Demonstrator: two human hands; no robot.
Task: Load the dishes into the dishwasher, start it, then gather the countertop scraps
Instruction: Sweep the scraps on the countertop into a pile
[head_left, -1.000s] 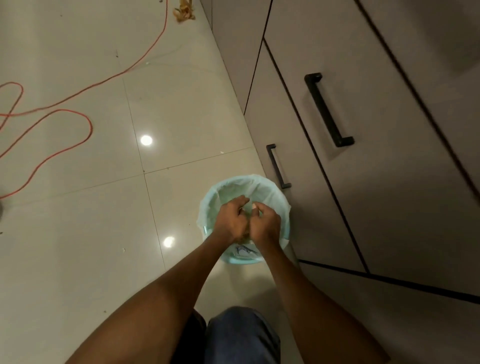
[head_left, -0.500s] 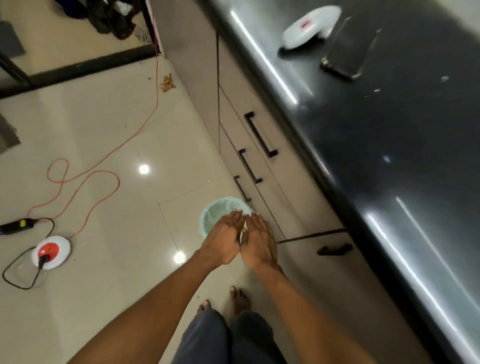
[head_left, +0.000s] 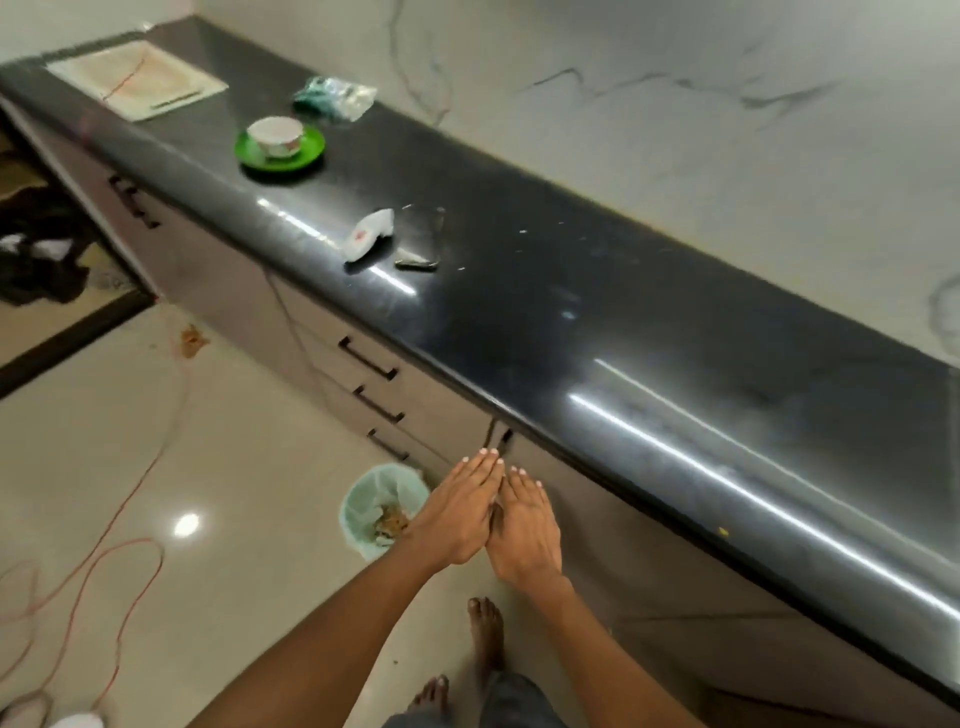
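Hands, left hand beside right hand, fingers straight and empty, above lined bin.

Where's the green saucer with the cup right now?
In the head view, the green saucer sits on the far left stretch of the dark countertop, the cup on it, between the white board and the crumpled plastic bag.

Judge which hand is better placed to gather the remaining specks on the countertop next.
Right, probably. The right hand is nearer the countertop edge; the left hand sits on the bin side. Both are open and empty.
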